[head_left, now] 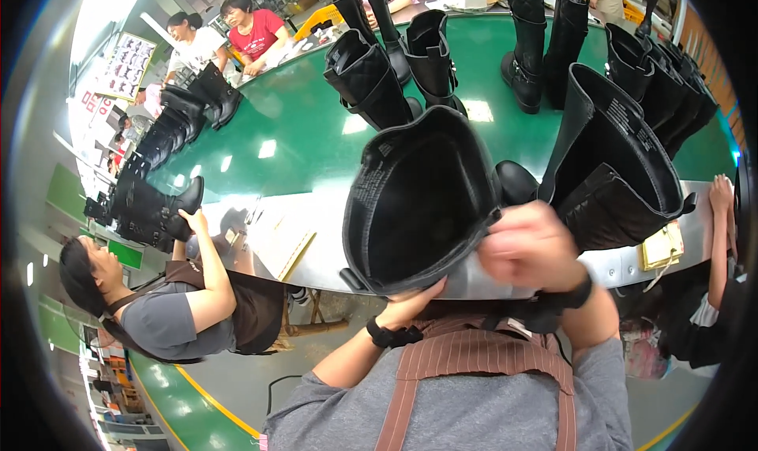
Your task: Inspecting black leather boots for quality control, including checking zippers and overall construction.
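A tall black boot (430, 206) is tilted toward me, so I look down into its open shaft. My left hand (410, 303) grips the boot from underneath at the near rim, with most of its fingers hidden behind the shaft. At the right side of the same rim, my right hand (530, 246) is closed in a pinch at the boot's edge; it is slightly blurred. Close by on the right stands another tall black boot (568, 147) with its shaft gaping and one flap folded outward.
A green table (300, 151) with a metal front edge carries several more black boots (363, 80). Papers (280, 246) lie at left, a yellow pad (662, 246) at right. At left a co-worker (181, 301) handles a boot; another person's arm (718, 230) rests at far right.
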`<action>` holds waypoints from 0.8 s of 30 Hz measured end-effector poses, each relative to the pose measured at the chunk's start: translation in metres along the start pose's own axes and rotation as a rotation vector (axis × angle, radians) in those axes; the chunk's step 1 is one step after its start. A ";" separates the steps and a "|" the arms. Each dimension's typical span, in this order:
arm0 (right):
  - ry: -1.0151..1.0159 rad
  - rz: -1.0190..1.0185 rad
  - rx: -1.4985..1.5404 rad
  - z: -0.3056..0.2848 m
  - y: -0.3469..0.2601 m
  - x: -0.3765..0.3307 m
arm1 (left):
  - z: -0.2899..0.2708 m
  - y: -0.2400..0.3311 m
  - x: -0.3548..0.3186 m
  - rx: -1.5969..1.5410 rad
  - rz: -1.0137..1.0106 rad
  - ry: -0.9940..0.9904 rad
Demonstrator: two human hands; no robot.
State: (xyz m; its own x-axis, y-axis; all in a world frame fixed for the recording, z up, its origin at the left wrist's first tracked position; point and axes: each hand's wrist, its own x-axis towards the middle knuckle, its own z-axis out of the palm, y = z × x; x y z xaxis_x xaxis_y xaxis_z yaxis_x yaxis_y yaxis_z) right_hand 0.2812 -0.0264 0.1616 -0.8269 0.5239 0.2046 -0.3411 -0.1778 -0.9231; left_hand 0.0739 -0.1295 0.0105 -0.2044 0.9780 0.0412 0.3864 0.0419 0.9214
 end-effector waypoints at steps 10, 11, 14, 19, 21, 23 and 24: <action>0.182 -0.086 -0.699 0.019 -0.010 -0.029 | 0.007 -0.005 0.014 -0.074 0.072 0.089; 0.178 -0.104 -0.848 0.012 -0.004 -0.045 | 0.006 -0.005 0.014 -0.078 0.055 0.059; 0.382 -0.231 -1.103 0.005 0.007 -0.098 | 0.000 -0.003 0.013 -0.002 0.060 0.036; 0.912 -0.577 -1.263 0.009 0.000 -0.153 | -0.003 0.003 0.010 0.029 0.157 0.093; 1.043 -0.523 -1.246 0.007 -0.001 -0.158 | 0.002 0.004 0.007 0.126 0.136 0.116; 1.115 -0.451 -1.217 0.003 0.002 -0.156 | 0.009 0.003 0.004 0.298 0.112 0.162; 1.127 -0.442 -1.201 0.001 0.004 -0.153 | 0.013 0.003 0.001 0.356 0.125 0.160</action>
State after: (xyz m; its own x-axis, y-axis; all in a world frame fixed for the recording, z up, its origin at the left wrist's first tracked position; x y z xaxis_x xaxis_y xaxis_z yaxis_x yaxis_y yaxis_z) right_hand 0.4061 -0.1081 0.1263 0.1136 0.7371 0.6662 0.4996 0.5372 -0.6795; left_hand 0.0867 -0.1260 0.0085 -0.2626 0.9370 0.2303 0.6984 0.0199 0.7154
